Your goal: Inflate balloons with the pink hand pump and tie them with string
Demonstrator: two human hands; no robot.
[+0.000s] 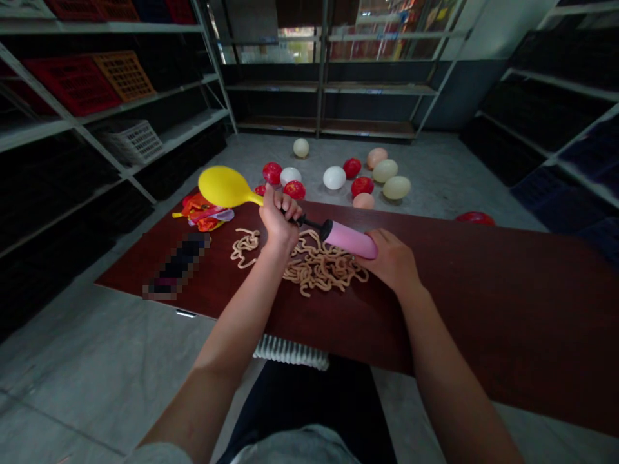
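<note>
From the head camera, the person's left hand (279, 222) is closed in a fist around the black nozzle end of a pink hand pump (349, 240). Its fingers also pinch the neck of a yellow balloon (223, 187). The balloon is partly filled and sticks out to the left of the pump, up off the bench (483, 303).

The right hand (391, 258) is wrapped around the far right end of the pump's pink barrel, fingers curled shut on it. The pump lies nearly level, tilted slightly down to the right, just above the bench top.

Directly under the pump, a loose heap of tan curly strings (309, 264) lies spread on the bench. Left of the pump, past the balloon, sits a bundle of flat orange and red balloons (203, 212). Nearer the bench's front edge, left of the pump, lies a dark oblong thing (178, 265), too blurred to identify.

Beyond the pump, on the floor behind the bench, a scatter of filled balloons (362, 185) in red, white and cream rests together. Metal shelves (120, 96) holding crates stand far to the pump's left.
</note>
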